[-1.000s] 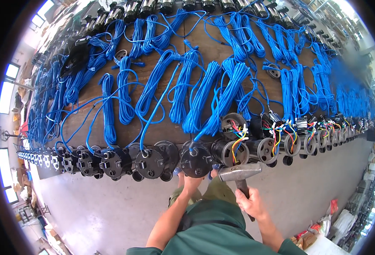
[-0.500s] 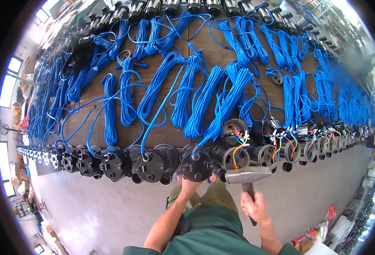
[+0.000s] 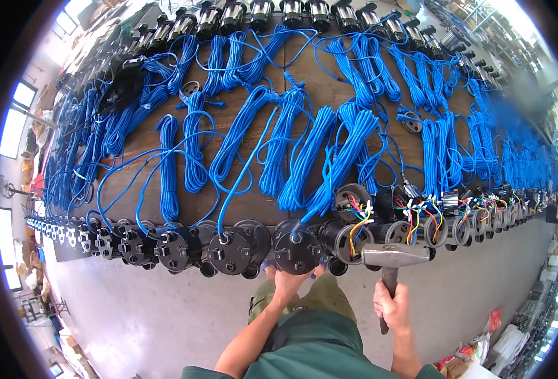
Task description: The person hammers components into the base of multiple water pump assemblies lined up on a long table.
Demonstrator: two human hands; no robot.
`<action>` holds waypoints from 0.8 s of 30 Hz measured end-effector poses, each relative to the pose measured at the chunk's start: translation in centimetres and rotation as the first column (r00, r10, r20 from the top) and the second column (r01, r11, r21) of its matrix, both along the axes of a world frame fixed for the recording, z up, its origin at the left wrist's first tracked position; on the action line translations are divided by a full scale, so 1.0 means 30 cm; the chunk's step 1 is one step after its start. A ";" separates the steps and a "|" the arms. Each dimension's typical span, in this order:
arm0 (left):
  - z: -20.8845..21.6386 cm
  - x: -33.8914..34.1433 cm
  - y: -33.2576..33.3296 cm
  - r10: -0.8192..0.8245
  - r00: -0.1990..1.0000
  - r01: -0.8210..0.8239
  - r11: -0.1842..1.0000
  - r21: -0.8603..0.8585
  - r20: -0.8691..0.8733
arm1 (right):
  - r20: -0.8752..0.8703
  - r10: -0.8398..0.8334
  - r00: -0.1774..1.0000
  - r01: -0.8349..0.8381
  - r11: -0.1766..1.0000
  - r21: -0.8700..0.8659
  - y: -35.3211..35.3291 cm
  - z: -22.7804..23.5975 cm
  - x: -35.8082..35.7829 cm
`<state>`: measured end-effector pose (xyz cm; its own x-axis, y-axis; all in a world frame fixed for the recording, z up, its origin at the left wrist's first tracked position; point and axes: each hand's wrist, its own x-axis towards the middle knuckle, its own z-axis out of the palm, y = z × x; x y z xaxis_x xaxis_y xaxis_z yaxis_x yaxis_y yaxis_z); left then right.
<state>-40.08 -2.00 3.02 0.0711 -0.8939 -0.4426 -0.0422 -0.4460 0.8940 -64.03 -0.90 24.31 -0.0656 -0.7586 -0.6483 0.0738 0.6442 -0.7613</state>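
A long wooden bench (image 3: 241, 202) carries a row of black cylindrical pump motors along its near edge, each with a coiled blue cable. My left hand (image 3: 289, 278) grips the underside of one black motor (image 3: 299, 247) whose end cap is fitted. My right hand (image 3: 392, 306) holds a hammer (image 3: 394, 258) by its handle, the steel head raised level just right of that motor. The neighbouring motor (image 3: 353, 237) to the right has an uncovered end with coloured wires showing.
Several capped motors (image 3: 178, 247) run to the left, several uncovered ones with coloured wires (image 3: 456, 211) to the right. Blue cable bundles (image 3: 304, 158) cover the bench top. More motors (image 3: 260, 12) line the far edge. Grey floor (image 3: 165, 316) lies below; bags and clutter (image 3: 493, 341) sit at lower right.
The hammer head has risen and shifted slightly left, closer to the motor held by my left hand. My left hand stays on the same motor.
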 end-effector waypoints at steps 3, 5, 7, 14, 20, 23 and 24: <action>-0.012 -0.032 0.043 0.169 0.985 -0.170 0.985 0.023 0.023 | -0.024 -0.008 1.000 0.006 0.999 -0.051 -0.007 0.009 -0.003; 0.004 -0.020 0.016 0.032 0.988 -0.031 0.999 -0.006 0.150 | -0.051 0.037 0.998 -0.037 0.999 -0.012 0.038 -0.047 -0.008; -0.020 -0.021 0.025 0.035 0.990 -0.023 0.995 -0.094 0.134 | -0.064 0.060 0.996 -0.061 0.998 -0.004 0.072 -0.075 0.010; -0.033 -0.009 0.050 0.041 0.991 -0.046 0.998 0.037 0.130 | 0.048 0.088 0.995 -0.090 0.995 0.048 0.070 -0.082 0.017; 0.030 0.020 0.035 0.009 0.993 -0.019 0.996 0.082 0.120 | -0.131 0.138 0.982 -0.141 0.990 -0.011 0.073 -0.067 0.033; -0.047 0.027 0.065 -0.021 0.987 0.019 1.000 0.014 0.157 | -0.202 0.137 0.970 -0.143 0.990 -0.017 0.108 -0.078 0.040; -0.080 0.022 0.078 -0.017 0.982 0.014 1.000 0.016 0.186 | -0.216 0.122 0.969 -0.129 0.991 -0.019 0.127 -0.092 0.029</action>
<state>-39.42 0.35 0.61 0.1398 -0.8890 -0.4360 -0.2144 -0.4570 0.8632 -63.17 2.90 21.56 -0.1025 -0.7900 -0.6045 -0.1729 0.6126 -0.7712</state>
